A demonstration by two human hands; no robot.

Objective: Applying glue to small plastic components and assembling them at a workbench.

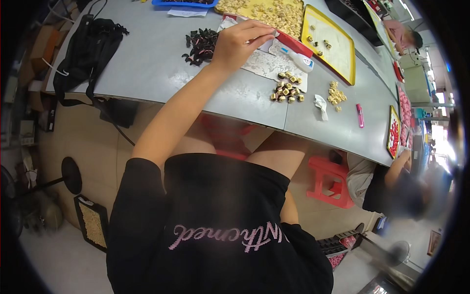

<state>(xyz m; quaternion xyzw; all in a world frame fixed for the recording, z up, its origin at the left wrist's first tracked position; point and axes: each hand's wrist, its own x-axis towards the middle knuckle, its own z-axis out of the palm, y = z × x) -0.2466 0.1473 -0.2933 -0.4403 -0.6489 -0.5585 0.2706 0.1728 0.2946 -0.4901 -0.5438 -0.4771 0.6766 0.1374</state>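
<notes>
My left hand (237, 45) is over the table, fingers pinched together beside a red strip (296, 44). Whatever the fingertips hold is too small to make out. Left of this hand lies a pile of small dark curved pieces (198, 46). To its right a small translucent bottle (302, 62) with a blue tip lies on a stained white sheet (267, 67). Nearer the table edge is a cluster of cream-and-dark small pieces (287, 90). My right forearm (289, 208) hangs beside my lap; the hand itself is hidden behind my shirt.
A yellow tray (267, 9) full of cream pieces sits at the back, with another yellow tray (350, 73) on its right. Cream pieces (336, 96), crumpled tissue (320, 107) and a pink marker (360, 115) lie rightward. A black bag (100, 49) rests left. A co-worker (401, 186) sits right.
</notes>
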